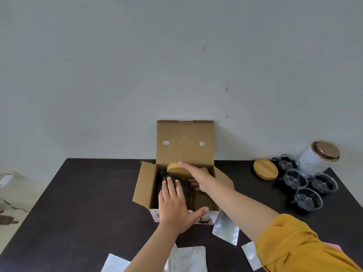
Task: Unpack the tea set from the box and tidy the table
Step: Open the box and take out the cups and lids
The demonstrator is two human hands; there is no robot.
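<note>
An open cardboard box [146, 185] stands in the middle of the dark table, its lid flap upright against the wall. Inside it sits a dark glass vessel [181, 188], mostly hidden. My left hand [174, 205] lies flat over the vessel's top and the box's front edge, fingers spread. My right hand [198, 177] reaches into the box and holds a round wooden lid [176, 168], tilted on edge above the vessel. Several glass cups [295, 178] and a second wooden lid [265, 169] stand at the right.
A white canister with a gold lid [319, 158] lies tilted at the far right behind the cups. Several silver foil pouches [225, 227] lie along the near edge of the table [88, 203]. The wall rises right behind the box.
</note>
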